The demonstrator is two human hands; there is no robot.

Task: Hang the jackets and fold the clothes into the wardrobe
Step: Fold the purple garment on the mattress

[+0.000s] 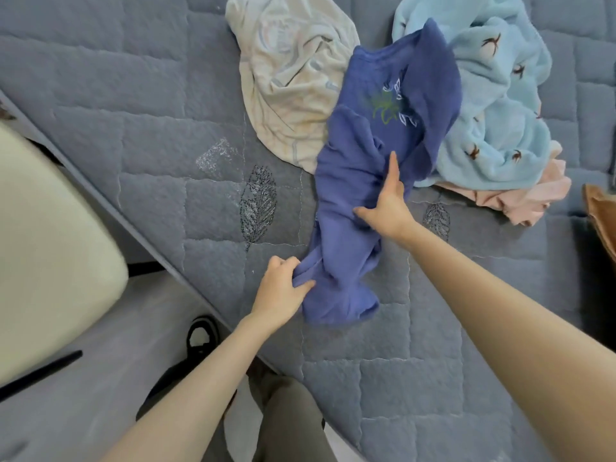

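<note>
Pinches the near hem of the blue sweatshirt [346, 181] in the curled fingers of the left hand [283, 288] and presses its middle with the right hand [388, 205], forefinger straight and thumb spread, with the sweatshirt stretched lengthwise on the quilted bedcover [133, 135]. Shows on the sweatshirt's chest a green and white flower-like print, creased, not readable as lettering. Overlaps a cream garment [290, 78] and a pale blue fleece [493, 95] beyond the sweatshirt, beside a brown thing [600, 211] cut off by the frame edge.
</note>
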